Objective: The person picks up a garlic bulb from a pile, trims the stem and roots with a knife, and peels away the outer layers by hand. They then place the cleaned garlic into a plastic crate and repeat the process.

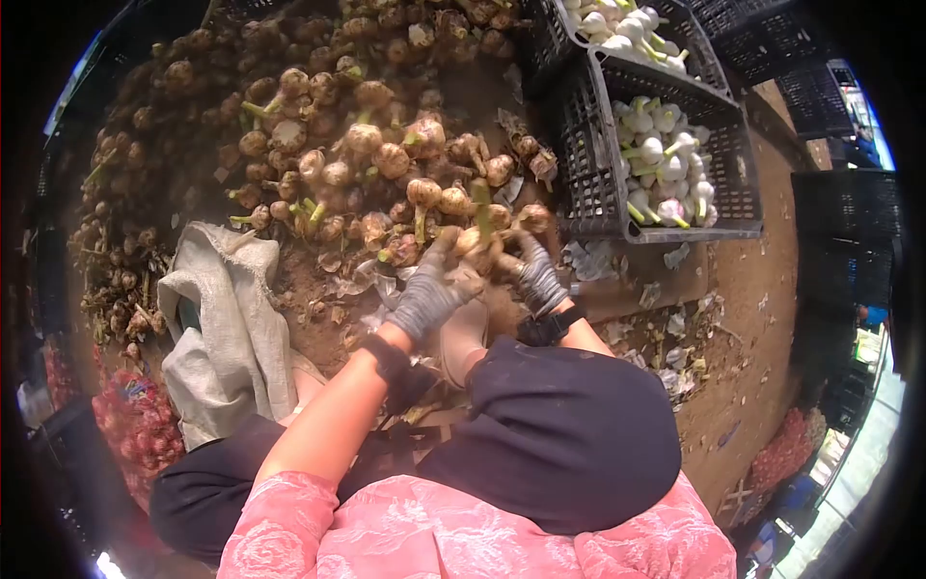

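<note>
Both of my hands wear grey, dirt-stained gloves and meet in front of the garlic pile. My left hand (434, 289) is closed around one side of a garlic bulb (470, 241) whose green stem (482, 201) points up and away. From the other side, the curled fingers of my right hand (533, 273) press on the same bulb. Dust and blur hide the exact finger contact and whether a small tool is held. Loose, brown-skinned garlic bulbs (391, 159) lie just beyond my fingers, some with cut green stems.
Black plastic crates (590, 145) at the right hold peeled-looking white garlic (666, 159). A pale woven sack (222, 328) lies by my left leg. Red mesh bags (135, 425) stand at the left. Papery skins (675, 357) litter the dirt floor.
</note>
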Motion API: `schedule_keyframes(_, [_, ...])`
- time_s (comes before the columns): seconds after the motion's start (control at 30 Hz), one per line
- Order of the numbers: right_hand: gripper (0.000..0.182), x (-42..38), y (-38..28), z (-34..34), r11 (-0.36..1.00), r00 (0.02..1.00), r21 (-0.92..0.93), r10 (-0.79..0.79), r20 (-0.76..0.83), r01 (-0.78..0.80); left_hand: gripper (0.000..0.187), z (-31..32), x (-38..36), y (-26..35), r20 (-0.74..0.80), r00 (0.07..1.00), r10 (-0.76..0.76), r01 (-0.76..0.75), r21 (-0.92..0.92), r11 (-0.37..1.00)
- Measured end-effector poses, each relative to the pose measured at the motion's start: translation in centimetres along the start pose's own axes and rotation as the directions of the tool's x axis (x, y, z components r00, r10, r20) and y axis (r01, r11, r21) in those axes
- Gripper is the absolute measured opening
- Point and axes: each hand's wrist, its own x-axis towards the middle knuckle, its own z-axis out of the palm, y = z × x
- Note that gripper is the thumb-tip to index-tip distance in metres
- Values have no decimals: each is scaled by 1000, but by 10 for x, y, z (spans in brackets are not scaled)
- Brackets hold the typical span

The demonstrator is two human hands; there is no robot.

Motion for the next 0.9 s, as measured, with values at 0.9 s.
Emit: schedule_keyframes(0.9, [43, -19, -19, 11, 720, 916, -568, -275, 293, 398, 26, -67, -24, -9, -320, 933, 163, 58, 581, 812])
